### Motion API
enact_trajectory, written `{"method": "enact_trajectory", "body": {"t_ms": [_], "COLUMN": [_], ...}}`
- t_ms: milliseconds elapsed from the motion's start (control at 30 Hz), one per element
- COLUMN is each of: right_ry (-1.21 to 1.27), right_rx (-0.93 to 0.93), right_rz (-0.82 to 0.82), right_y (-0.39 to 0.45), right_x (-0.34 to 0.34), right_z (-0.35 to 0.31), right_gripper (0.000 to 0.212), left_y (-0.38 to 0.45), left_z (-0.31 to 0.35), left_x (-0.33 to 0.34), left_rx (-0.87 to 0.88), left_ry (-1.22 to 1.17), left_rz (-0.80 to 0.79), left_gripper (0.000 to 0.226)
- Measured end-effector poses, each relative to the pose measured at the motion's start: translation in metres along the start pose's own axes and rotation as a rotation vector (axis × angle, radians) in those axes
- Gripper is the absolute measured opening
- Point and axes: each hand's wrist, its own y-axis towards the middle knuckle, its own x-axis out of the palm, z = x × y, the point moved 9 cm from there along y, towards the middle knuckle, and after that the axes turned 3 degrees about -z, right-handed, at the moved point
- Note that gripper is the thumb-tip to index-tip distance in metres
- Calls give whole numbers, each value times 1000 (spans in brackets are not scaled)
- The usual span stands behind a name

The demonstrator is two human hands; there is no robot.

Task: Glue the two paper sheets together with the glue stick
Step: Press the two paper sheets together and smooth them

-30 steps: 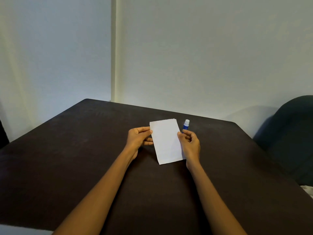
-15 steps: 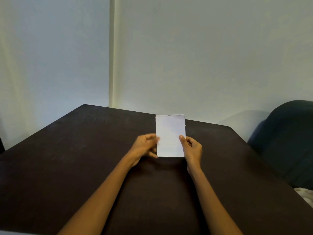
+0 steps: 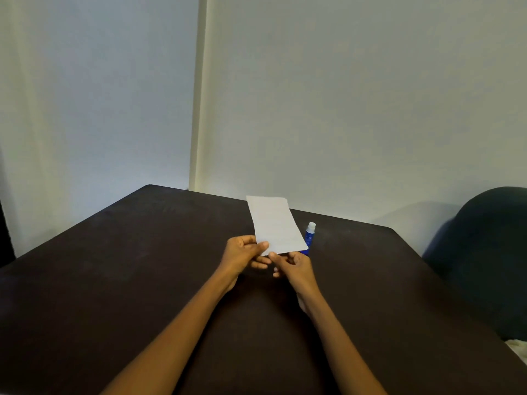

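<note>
white paper (image 3: 275, 225) stands tilted above the dark table (image 3: 114, 280), pinched at its lower left corner by the left hand (image 3: 242, 256); the right hand (image 3: 293, 269) nips the bottom edge with curled fingers. glue stick (image 3: 309, 236) stands just behind.

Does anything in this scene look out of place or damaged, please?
Nothing stands out. The paper is held up, tilted, at its lower edge by both hands, left and right; the capped glue stick stands upright on the table behind it.
</note>
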Motion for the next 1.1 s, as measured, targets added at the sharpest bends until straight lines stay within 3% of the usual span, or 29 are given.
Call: {"method": "enact_trajectory", "body": {"t_ms": [133, 400, 600, 800, 933, 1033, 1100], "right_ry": [59, 420, 101, 194, 157, 170, 142], "right_rx": [43, -12, 32, 60, 39, 30, 32], "right_rz": [31, 179, 46, 90, -23, 19, 82], "right_y": [2, 2, 2, 5, 3, 2, 2], "right_x": [-13, -61, -46, -46, -34, -34, -37], "right_z": [0, -6, -5, 1, 0, 0, 0], "right_gripper": [14, 11, 23, 47, 35, 20, 22], "left_y": [0, 0, -5, -3, -1, 1, 0], "left_z": [1, 2, 9, 11, 5, 5, 4], "left_x": [-1, -4, 2, 3, 2, -3, -2], "left_rx": [-13, 0, 71, 102, 56, 58, 51], "left_ry": [-12, 126, 193, 146, 83, 76, 51], "left_rz": [-15, -93, -140, -114, -111, -69, -71], "left_gripper": [7, 17, 13, 17, 19, 10, 19]}}
